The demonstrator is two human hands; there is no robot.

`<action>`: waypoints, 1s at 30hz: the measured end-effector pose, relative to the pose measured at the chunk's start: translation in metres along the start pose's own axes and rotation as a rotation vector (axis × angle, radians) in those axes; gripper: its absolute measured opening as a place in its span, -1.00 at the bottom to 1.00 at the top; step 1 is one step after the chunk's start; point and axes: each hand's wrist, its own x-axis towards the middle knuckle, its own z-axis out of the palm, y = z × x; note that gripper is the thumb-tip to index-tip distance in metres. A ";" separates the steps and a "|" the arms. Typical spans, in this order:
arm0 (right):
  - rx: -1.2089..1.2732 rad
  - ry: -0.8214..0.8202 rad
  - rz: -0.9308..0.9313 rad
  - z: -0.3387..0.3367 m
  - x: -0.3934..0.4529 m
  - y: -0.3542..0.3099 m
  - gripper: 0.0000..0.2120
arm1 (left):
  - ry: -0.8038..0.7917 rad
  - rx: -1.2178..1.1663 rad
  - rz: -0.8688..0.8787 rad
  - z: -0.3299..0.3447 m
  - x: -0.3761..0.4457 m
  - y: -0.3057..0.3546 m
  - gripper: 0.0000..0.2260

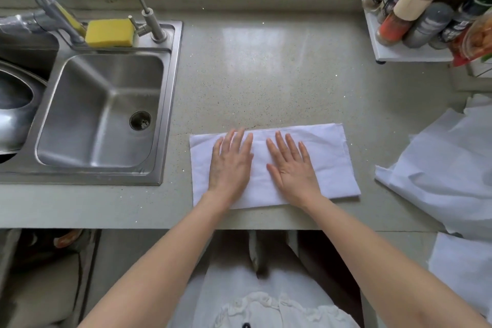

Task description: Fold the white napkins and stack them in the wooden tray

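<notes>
I have both hands flat on a white cloth napkin (pixel 274 165), folded into a long rectangle, that lies on the pale speckled stone tabletop (pixel 266 66) close to its near edge. My left hand (pixel 230 165) presses the left half and my right hand (pixel 292 168) presses just right of the middle; the fingers of both are straight and slightly spread, holding nothing, only smoothing.

The cloth looks thin, soft and very light, so I judge it will slide on this glossy surface and flop if lifted by one point. For the next fold I would pinch the two corners of one short end, most likely the right end, and carry them over to the left end while the other hand pins the cloth down.

A loose heap of unfolded white napkins (pixel 447 168) waits at the right, well apart from the one under my hands. I cannot see the wooden tray anywhere in this view, so stacking has to wait until I find it.

The stainless steel sink (pixel 101 114) with a yellow sponge (pixel 110 32) on its rim sits to the left, and a white rack of spice jars (pixel 415 13) stands far right.
</notes>
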 end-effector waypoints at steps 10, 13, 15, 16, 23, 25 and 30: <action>-0.031 -0.008 -0.029 0.012 -0.056 0.015 -0.43 | -0.103 0.045 -0.102 0.035 -0.032 0.024 -0.41; -0.028 -0.023 0.145 0.002 -0.062 0.060 -0.41 | -0.125 0.048 -0.102 0.038 -0.032 0.024 -0.37; -0.023 -0.028 0.301 -0.008 -0.066 0.079 -0.39 | -0.116 0.047 -0.112 0.039 -0.032 0.026 -0.36; -0.018 -0.017 0.341 -0.012 -0.064 0.079 -0.37 | -0.107 0.039 -0.121 0.039 -0.032 0.029 -0.35; 0.119 0.035 0.024 -0.026 -0.045 0.010 -0.44 | -0.116 0.029 -0.302 0.041 -0.013 0.056 -0.36; 0.167 -0.046 0.076 -0.019 -0.045 0.019 -0.46 | -0.121 0.015 -0.363 0.041 -0.004 0.064 -0.39; 0.044 -0.139 0.076 -0.022 -0.036 0.061 -0.44 | -0.094 0.001 -0.257 0.038 -0.002 0.052 -0.34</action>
